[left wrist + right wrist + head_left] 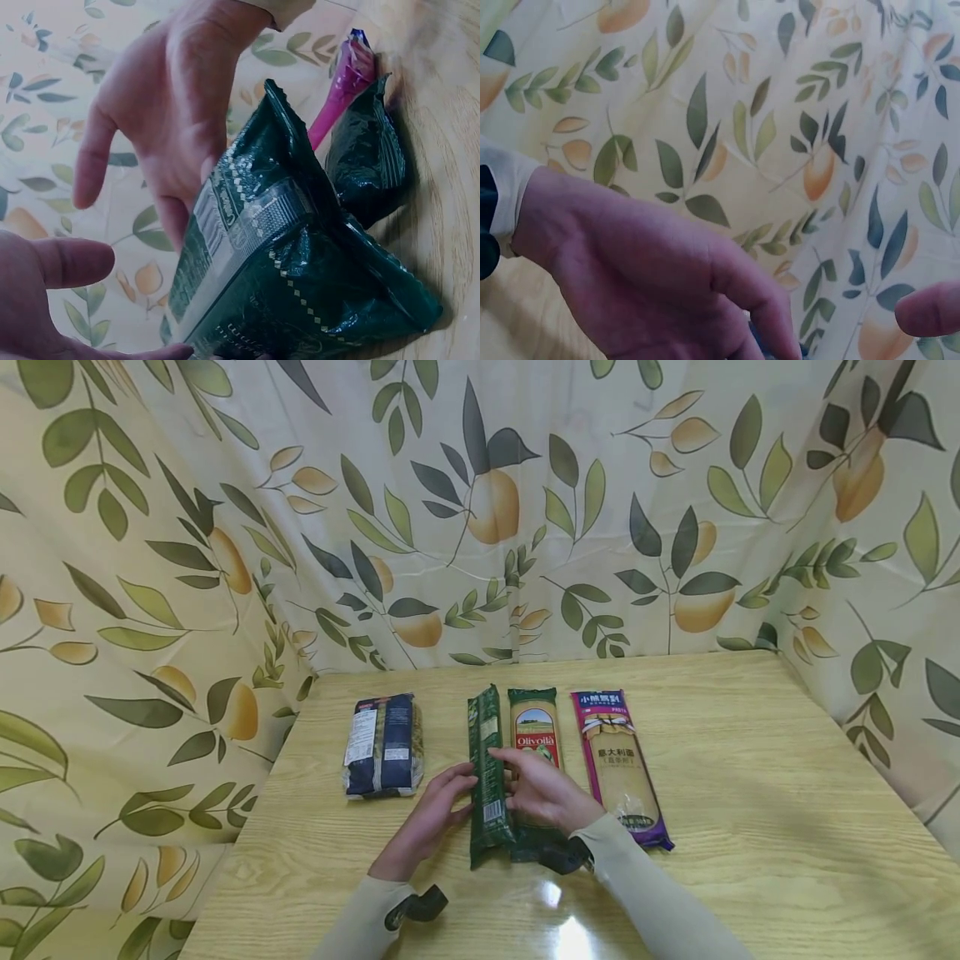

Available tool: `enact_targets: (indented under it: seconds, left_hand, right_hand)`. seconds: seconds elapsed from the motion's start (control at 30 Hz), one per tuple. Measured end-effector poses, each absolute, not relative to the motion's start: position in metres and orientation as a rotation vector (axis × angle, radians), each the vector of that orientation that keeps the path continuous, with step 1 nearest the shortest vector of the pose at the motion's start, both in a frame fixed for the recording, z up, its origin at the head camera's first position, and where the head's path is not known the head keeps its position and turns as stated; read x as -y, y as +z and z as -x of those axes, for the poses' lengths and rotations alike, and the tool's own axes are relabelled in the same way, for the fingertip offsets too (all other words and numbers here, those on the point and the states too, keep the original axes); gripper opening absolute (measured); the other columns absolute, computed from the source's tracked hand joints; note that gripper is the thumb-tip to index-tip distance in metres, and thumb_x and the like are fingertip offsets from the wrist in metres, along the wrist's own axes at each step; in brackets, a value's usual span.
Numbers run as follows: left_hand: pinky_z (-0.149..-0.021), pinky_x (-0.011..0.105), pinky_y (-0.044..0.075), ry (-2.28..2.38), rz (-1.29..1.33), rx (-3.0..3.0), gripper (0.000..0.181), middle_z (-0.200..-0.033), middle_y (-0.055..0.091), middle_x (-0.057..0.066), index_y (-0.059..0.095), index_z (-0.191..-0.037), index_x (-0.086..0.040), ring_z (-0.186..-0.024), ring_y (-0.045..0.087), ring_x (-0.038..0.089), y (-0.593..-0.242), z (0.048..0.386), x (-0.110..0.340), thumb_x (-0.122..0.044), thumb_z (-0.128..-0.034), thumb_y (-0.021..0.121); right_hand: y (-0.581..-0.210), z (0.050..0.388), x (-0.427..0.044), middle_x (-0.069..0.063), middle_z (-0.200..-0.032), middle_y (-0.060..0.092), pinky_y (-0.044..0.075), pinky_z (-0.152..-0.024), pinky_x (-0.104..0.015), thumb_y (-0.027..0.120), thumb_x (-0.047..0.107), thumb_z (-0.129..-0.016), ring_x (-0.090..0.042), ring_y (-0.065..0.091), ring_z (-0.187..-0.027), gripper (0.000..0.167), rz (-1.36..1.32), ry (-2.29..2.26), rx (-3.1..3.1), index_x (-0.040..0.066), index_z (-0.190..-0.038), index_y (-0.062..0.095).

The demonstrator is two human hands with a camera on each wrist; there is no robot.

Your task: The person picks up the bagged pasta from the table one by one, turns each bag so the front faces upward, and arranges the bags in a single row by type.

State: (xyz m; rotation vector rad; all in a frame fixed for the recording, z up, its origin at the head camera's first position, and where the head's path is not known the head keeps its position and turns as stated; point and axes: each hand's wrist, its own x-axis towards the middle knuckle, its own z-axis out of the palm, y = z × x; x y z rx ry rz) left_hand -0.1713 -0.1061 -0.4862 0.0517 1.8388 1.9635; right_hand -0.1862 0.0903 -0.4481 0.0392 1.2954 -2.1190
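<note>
A dark green package (489, 785) stands tilted on its long edge between the two hands, its barcode side showing. My left hand (431, 818) is at its left side; in the left wrist view the thumb (75, 262) extends clear of the green package (247, 277) while fingertips touch its lower edge. From the right, my right hand (543, 789) reaches over with a fingertip at the package's upper face; its fingers look loosely extended in the left wrist view. Partly under the right hand lies a green Olivoilà package (534, 697). The right wrist view shows the right hand (660, 277) but not the package.
A navy package (382, 747) with a white label lies at the left of the wooden table (765, 793). Right of the Olivoilà package is a purple-edged pasta package (618, 760). A leaf-patterned curtain (600, 552) hangs behind the table and along its sides.
</note>
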Motion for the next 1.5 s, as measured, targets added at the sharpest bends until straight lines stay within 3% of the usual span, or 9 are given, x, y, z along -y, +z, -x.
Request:
enact_targets:
  seconds: [0.2, 0.4, 0.5, 0.63, 0.8, 0.97, 1.07, 1.23, 1.5]
  left_hand:
    - [-0.117, 0.05, 0.041, 1.998, -0.017, -1.823, 0.059, -0.161, 0.032, 0.025, 0.033, -0.155, 0.007, -0.146, 0.039, 0.038, -0.491, 0.171, 0.107, -0.024, -0.1063, 0.045]
    - [-0.112, 0.044, 0.043, 2.035, 0.002, -1.793, 0.058, -0.157, 0.036, 0.025, 0.035, -0.154, 0.007, -0.142, 0.042, 0.035, -0.492, 0.17, 0.109, -0.024, -0.1059, 0.045]
    - [-0.108, 0.04, 0.046, 2.049, -0.016, -1.785, 0.057, -0.157, 0.035, 0.025, 0.034, -0.153, 0.008, -0.141, 0.043, 0.034, -0.492, 0.17, 0.111, -0.023, -0.1065, 0.045]
    - [-0.108, 0.04, 0.046, 2.049, -0.02, -1.773, 0.057, -0.16, 0.032, 0.025, 0.032, -0.154, 0.008, -0.144, 0.04, 0.037, -0.494, 0.17, 0.115, -0.022, -0.1072, 0.043]
    - [-0.113, 0.047, 0.044, 2.046, -0.016, -1.745, 0.06, -0.164, 0.027, 0.026, 0.029, -0.156, 0.006, -0.151, 0.032, 0.041, -0.494, 0.169, 0.119, -0.024, -0.107, 0.044]
    - [-0.101, 0.037, 0.051, 2.047, -0.013, -1.727, 0.06, -0.163, 0.031, 0.026, 0.028, -0.157, 0.005, -0.152, 0.033, 0.038, -0.494, 0.17, 0.122, -0.023, -0.1068, 0.044]
    - [-0.095, 0.032, 0.054, 2.047, -0.017, -1.733, 0.059, -0.158, 0.04, 0.025, 0.03, -0.156, 0.005, -0.143, 0.045, 0.03, -0.494, 0.17, 0.123, -0.024, -0.1065, 0.045]
    - [-0.092, 0.03, 0.055, 2.037, -0.014, -1.772, 0.052, -0.136, 0.06, 0.016, 0.04, -0.151, 0.004, -0.112, 0.063, 0.014, -0.495, 0.17, 0.126, -0.024, -0.1066, 0.045]
    - [-0.097, 0.034, 0.056, 2.028, 0.019, -1.763, 0.05, -0.131, 0.066, 0.012, 0.041, -0.148, 0.001, -0.109, 0.069, 0.015, -0.498, 0.17, 0.128, -0.023, -0.1057, 0.048]
  right_hand:
    - [-0.444, 0.182, -0.088, -0.027, -0.166, 0.013, 0.026, -0.124, -0.065, 0.039, 0.022, -0.109, -0.046, 0.026, -0.151, 0.063, 0.047, -2.118, -1.29, -0.003, -0.161, 0.015]
    - [-0.443, 0.18, -0.085, -0.026, -0.159, 0.022, 0.026, -0.125, -0.062, 0.041, 0.022, -0.109, -0.043, 0.031, -0.148, 0.048, 0.062, -2.123, -1.289, -0.006, -0.149, 0.034]
    - [-0.443, 0.18, -0.083, -0.027, -0.159, 0.022, 0.023, -0.127, -0.06, 0.041, 0.022, -0.109, -0.042, 0.031, -0.148, 0.054, 0.061, -2.112, -1.292, -0.007, -0.152, 0.026]
    - [-0.443, 0.178, -0.08, -0.029, -0.165, 0.014, 0.019, -0.129, -0.058, 0.043, 0.022, -0.109, -0.045, 0.023, -0.153, 0.073, 0.06, -2.104, -1.289, -0.006, -0.162, 0.002]
    - [-0.443, 0.175, -0.076, -0.026, -0.159, 0.026, 0.029, -0.127, -0.052, 0.047, 0.022, -0.107, -0.04, 0.033, -0.147, 0.074, 0.057, -2.09, -1.363, -0.006, -0.162, 0.005]
    - [-0.444, 0.172, -0.073, -0.02, -0.152, 0.036, 0.034, -0.123, -0.052, 0.049, 0.023, -0.107, -0.035, 0.04, -0.14, 0.066, 0.083, -2.061, -1.464, -0.006, -0.159, 0.02]
    - [-0.446, 0.171, -0.071, -0.023, -0.162, 0.027, 0.024, -0.128, -0.058, 0.048, 0.021, -0.106, -0.042, 0.03, -0.15, 0.066, 0.104, -2.056, -1.476, -0.006, -0.16, 0.019]
    - [-0.45, 0.17, -0.066, -0.027, -0.168, 0.017, 0.014, -0.13, -0.061, 0.047, 0.02, -0.107, -0.046, 0.017, -0.157, 0.067, 0.125, -2.04, -1.486, -0.006, -0.16, 0.017]
    - [-0.453, 0.169, -0.063, -0.024, -0.172, 0.006, 0.012, -0.129, -0.062, 0.042, 0.016, -0.109, -0.046, 0.01, -0.159, 0.064, 0.147, -2.007, -1.509, -0.006, -0.162, 0.013]
